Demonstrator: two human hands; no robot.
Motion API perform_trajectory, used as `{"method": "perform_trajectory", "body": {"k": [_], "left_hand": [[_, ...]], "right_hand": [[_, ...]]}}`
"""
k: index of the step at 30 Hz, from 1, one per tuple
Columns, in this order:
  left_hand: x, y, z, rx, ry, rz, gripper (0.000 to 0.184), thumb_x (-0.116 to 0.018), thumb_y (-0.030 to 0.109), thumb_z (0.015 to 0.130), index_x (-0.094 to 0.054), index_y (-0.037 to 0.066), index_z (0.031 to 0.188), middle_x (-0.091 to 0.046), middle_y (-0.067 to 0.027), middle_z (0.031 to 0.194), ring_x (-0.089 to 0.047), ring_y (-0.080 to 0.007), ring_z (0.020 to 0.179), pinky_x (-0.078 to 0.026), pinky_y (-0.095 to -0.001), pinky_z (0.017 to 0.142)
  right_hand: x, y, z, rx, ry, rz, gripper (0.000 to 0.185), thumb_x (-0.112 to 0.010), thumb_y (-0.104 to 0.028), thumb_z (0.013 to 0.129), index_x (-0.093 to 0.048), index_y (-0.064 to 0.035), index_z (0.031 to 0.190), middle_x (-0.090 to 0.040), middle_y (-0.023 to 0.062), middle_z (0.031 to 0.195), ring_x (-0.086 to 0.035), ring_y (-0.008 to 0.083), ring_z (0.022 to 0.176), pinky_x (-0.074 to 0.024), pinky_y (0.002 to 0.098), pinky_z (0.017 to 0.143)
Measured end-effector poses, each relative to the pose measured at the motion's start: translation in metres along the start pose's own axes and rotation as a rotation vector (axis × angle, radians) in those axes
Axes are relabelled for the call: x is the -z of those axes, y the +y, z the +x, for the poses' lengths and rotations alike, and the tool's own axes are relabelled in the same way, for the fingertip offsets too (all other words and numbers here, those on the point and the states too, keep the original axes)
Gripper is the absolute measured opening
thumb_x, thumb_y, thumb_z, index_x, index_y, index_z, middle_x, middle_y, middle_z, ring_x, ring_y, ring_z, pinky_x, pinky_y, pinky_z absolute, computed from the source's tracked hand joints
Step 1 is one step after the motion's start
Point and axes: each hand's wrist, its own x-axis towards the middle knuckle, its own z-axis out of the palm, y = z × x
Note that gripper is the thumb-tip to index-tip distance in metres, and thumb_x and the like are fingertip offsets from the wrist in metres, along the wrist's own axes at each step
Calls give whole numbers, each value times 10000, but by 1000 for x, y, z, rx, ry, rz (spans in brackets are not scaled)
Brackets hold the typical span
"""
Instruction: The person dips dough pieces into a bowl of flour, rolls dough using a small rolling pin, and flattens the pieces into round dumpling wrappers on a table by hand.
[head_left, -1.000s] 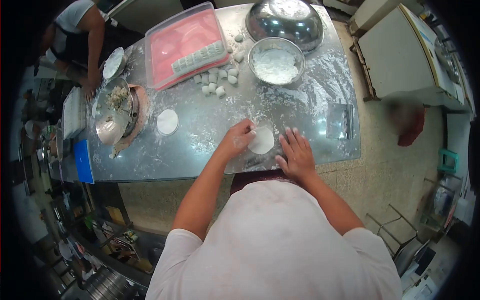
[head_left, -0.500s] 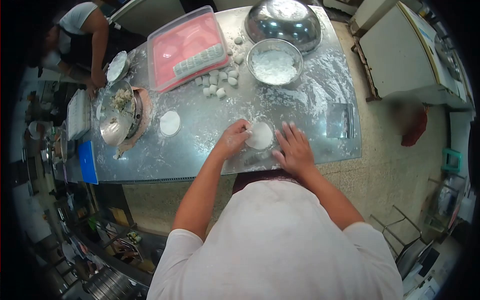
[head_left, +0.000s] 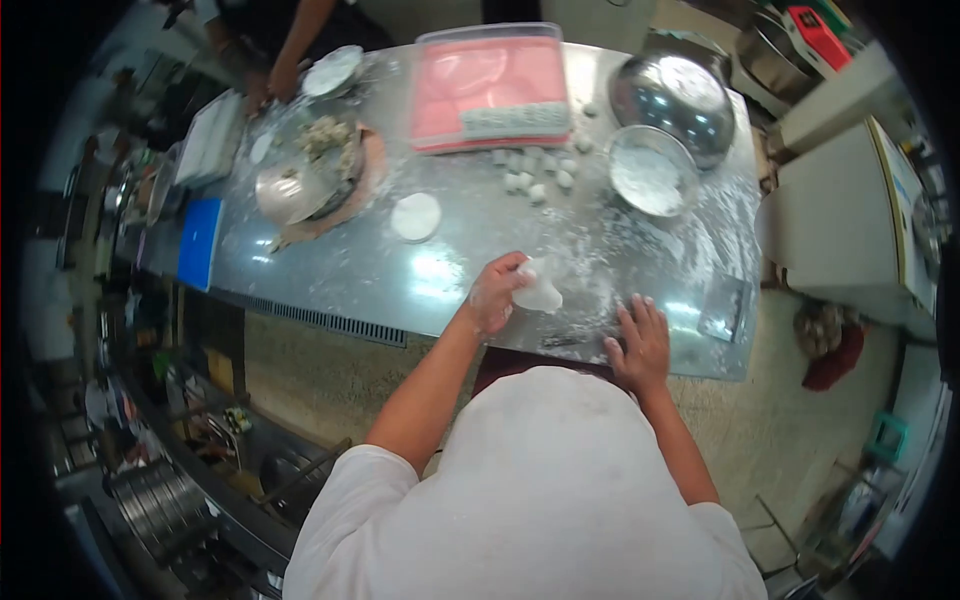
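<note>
A thin white round dough wrapper (head_left: 541, 289) hangs from the fingers of my left hand (head_left: 494, 293), which is closed on its edge. The wrapper droops over the floured steel table. My right hand (head_left: 642, 342) rests near the table's front edge with its fingers stretched out, holding nothing. Between my hands, close to the edge, lies a dark streaky patch (head_left: 568, 341) that I cannot make out. A flat stack of white wrappers (head_left: 416, 217) sits to the left. Several small dough pieces (head_left: 537, 192) lie farther back.
Flour fills a metal bowl (head_left: 652, 172) beside a large overturned steel bowl (head_left: 672, 100). A pink-bottomed plastic box (head_left: 488, 85) stands at the back. Leftward are a bowl of filling (head_left: 330, 140), a blue folder-like object (head_left: 202, 243) and a co-worker's hand (head_left: 284, 78).
My left hand has lifted the wrapper, which lay flat on the table before. My right hand has moved away to the right. The view has shifted, moving the table's things rightward.
</note>
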Motion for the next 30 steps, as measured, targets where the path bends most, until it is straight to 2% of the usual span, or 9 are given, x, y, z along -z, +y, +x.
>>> {"method": "perform_trajectory", "body": {"k": [2,4,10,13,15,20,22,25,30], "left_hand": [[25,4,-8,-102,2,-262,280,-635,173,961,-614,33,1203,-681,-117,1140,-688,-272,1039,-571,-439,956],[36,14,-12,-156,197,-503,331,-595,236,992,-599,35,1255,-672,-128,1207,-662,-320,1125,-546,-515,993],[87,81,-5,-295,311,-466,367,-584,236,1022,-552,82,1354,-633,-137,1290,-636,-324,1182,-544,-543,988],[123,115,-1,-405,478,-104,374,-618,212,987,-566,58,1324,-633,-159,1257,-621,-359,1174,-519,-519,1002],[133,130,-4,-689,1025,1406,395,-652,181,936,-579,34,1295,-626,-200,1212,-591,-401,1170,-474,-488,1028],[113,115,26,-725,634,1432,412,-725,180,895,-623,22,1262,-645,-201,1158,-634,-345,1070,-507,-432,956],[84,100,48,-679,270,1345,414,-724,165,886,-624,33,1265,-644,-190,1150,-630,-359,1017,-514,-443,920],[40,90,81,-511,200,1440,386,-701,155,864,-639,60,1233,-624,-192,1169,-589,-395,1126,-491,-480,970],[40,72,121,-678,216,1690,405,-699,128,838,-641,62,1234,-628,-186,1172,-588,-398,1122,-492,-484,963]], "right_hand": [[-7,1,2,-36,16,-99,540,-699,-349,896,-628,-99,1369,-491,165,1537,-425,384,1438,-277,533,1207],[-12,-1,4,-47,32,-105,529,-693,-341,899,-630,-100,1365,-498,162,1532,-426,383,1437,-269,528,1212],[-13,-4,7,-83,42,-159,497,-664,-321,914,-632,-99,1357,-519,152,1516,-434,380,1428,-260,522,1218],[-15,-4,9,-85,53,-173,496,-659,-322,915,-631,-94,1354,-518,149,1517,-436,380,1426,-260,522,1218],[-16,-7,9,-101,64,-182,498,-659,-322,914,-630,-90,1354,-514,148,1521,-434,381,1426,-259,522,1218],[-7,-13,9,-46,54,-154,482,-699,-352,881,-667,-131,1309,-534,153,1483,-452,386,1398,-260,542,1209],[-9,-13,9,-46,83,-142,437,-734,-359,854,-711,-148,1236,-549,150,1459,-466,379,1382,-268,543,1198],[-9,-9,12,-29,97,-69,380,-791,-325,805,-745,-128,1127,-560,142,1449,-483,364,1372,-299,533,1172],[-2,15,19,-50,134,-9,337,-793,-329,810,-735,-147,1088,-574,132,1426,-494,351,1366,-319,533,1156]]}}
